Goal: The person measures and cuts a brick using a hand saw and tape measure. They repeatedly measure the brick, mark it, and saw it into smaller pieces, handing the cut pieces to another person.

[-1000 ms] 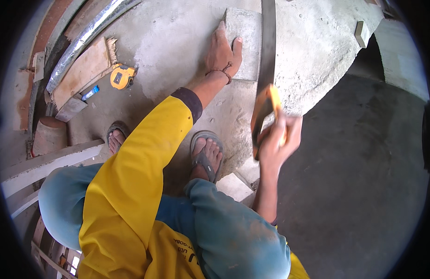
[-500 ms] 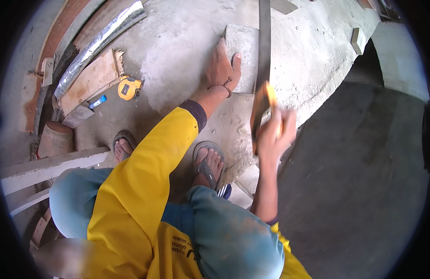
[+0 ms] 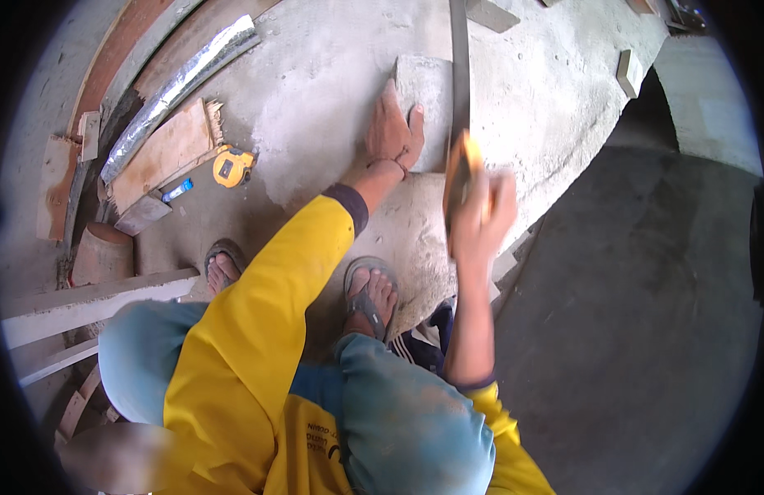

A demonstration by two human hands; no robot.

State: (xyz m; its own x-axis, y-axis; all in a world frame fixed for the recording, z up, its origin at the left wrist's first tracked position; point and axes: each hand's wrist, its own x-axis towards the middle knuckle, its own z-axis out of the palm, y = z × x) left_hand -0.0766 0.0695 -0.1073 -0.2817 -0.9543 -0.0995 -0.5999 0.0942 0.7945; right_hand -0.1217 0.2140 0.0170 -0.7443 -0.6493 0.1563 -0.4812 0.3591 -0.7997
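My left hand (image 3: 392, 132) lies stretched along the left side of a flat grey block (image 3: 425, 103), its thumb apart on top of it. The block rests on a pale concrete slab (image 3: 316, 74). Against the block's right side runs the long dark blade (image 3: 460, 66) of a hand saw. My right hand (image 3: 485, 214), a little blurred, is closed round the saw's orange-yellow handle (image 3: 464, 157). How deep the blade sits cannot be seen.
Left of my arm lie a yellow tape measure (image 3: 231, 167), a blue marker (image 3: 178, 190), a splintered board (image 3: 167, 157) and a shiny foil-wrapped strip (image 3: 179, 95). Small offcuts (image 3: 493, 15) sit at the far side. The slab's rough edge (image 3: 563, 186) drops to a dark floor (image 3: 629, 330).
The saw and my right hand have slid a little forward, away from me. My left hand stays on the block. The whole view has shifted slightly.
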